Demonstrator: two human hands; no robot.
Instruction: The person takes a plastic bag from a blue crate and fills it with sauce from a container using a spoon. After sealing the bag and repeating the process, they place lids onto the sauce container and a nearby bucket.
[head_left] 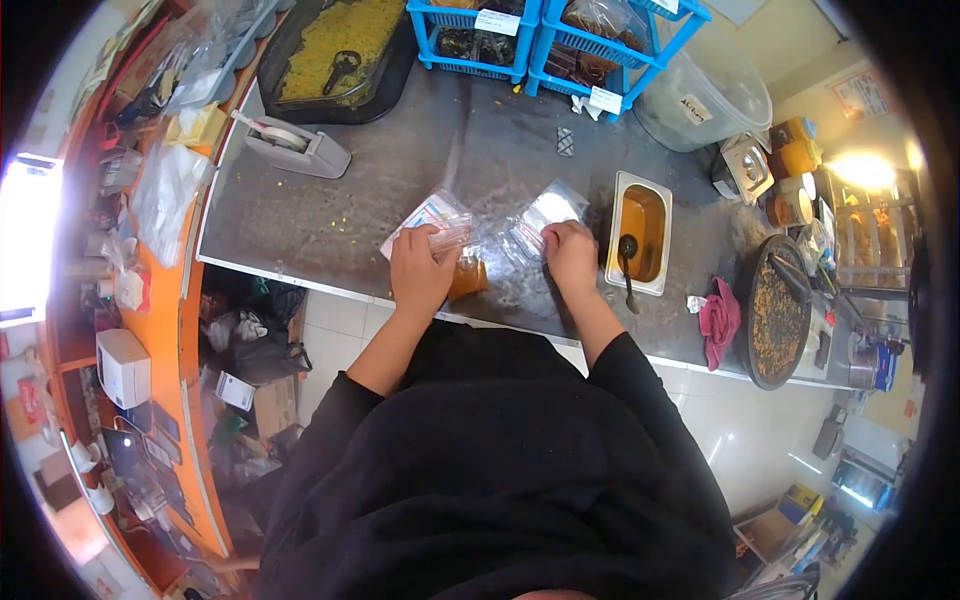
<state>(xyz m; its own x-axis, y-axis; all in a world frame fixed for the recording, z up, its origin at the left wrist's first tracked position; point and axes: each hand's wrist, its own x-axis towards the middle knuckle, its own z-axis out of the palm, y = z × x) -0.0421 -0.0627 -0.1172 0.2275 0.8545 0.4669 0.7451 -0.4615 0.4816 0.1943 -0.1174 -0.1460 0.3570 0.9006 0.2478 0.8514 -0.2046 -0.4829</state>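
Note:
Clear plastic packets lie before me on the dark metal worktop. My left hand (421, 272) rests with curled fingers at a stack of printed clear packets (436, 222); its grip is hard to make out. Beneath its fingertips is a small bag with orange-brown contents (468, 277). My right hand (571, 257) has its fingers pressed together on the lower edge of a clear, shiny packet (549, 208). Between both hands lies more crinkled clear plastic (490, 243). To the right of my right hand stands a steel tray (655, 195) of orange-brown sauce with a dark spoon (628, 262) in it.
A tape dispenser (292, 147) and black tray (380, 98) of yellow food stand at upper left. Blue racks (590, 84) and a clear tub (745, 100) are at the back. A pink cloth (719, 323) and round dark tray (764, 340) lie right.

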